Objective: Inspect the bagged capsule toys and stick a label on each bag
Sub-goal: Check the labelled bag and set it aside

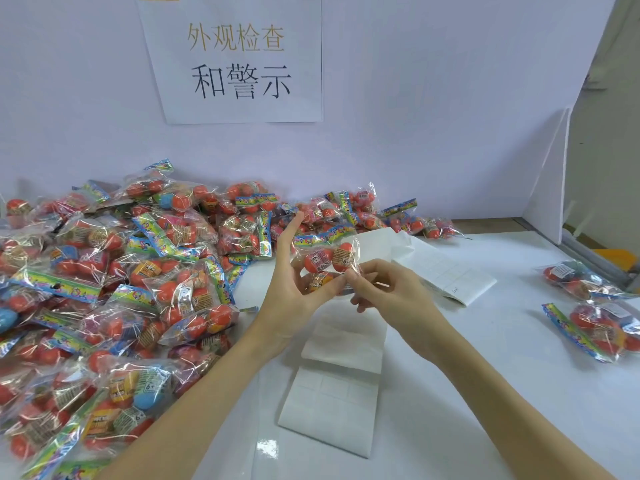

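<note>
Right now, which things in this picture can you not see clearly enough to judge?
- Head view: whether a label sits on the held bag; the fingertips of the right hand cover that corner.
- Left hand: its fingers behind the bag are hidden.
- Printing on the label strip: too faint.
- Pile of bags: cut by the left edge.

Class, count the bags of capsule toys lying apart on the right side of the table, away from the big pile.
2. One bag lies near the right edge, farther back; the other bag lies nearer, partly cut off by the frame. More may lie out of view.
</note>
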The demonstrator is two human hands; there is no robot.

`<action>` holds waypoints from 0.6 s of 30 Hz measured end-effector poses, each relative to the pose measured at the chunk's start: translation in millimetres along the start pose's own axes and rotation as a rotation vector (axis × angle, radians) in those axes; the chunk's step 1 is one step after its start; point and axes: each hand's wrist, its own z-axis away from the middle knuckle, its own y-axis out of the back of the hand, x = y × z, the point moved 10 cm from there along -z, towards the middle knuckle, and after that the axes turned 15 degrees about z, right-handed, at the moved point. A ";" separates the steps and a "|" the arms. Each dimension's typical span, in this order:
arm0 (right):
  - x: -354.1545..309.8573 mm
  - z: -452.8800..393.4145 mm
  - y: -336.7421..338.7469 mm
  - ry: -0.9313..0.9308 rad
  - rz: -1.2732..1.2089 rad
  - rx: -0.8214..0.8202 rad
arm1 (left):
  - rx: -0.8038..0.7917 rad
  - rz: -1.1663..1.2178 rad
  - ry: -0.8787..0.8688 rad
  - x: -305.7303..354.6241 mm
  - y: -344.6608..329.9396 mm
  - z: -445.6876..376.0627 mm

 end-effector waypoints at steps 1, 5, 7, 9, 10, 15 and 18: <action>0.4 0.3 0.5 -0.004 -0.047 0.002 | 0.005 0.024 0.004 -1.4 0.2 -0.3; 6.2 0.0 -6.2 -0.060 -0.368 -0.090 | 0.002 0.106 0.035 -8.1 1.2 -2.6; 7.5 -0.6 -9.7 -0.093 -0.486 -0.121 | 0.001 0.121 0.053 -9.8 1.2 -2.7; 8.0 -0.8 -12.6 -0.111 -0.562 -0.138 | 0.046 0.103 0.053 -9.4 4.9 -2.8; 8.4 -0.7 -14.0 -0.108 -0.579 -0.146 | 0.075 0.093 0.049 -9.1 7.3 -2.8; 9.8 -1.4 -14.5 -0.108 -0.552 -0.118 | 0.150 0.098 0.066 -8.2 15.2 -4.0; 8.1 -1.2 -16.7 -0.057 -0.419 -0.143 | 0.174 0.043 0.067 -5.5 17.7 -2.9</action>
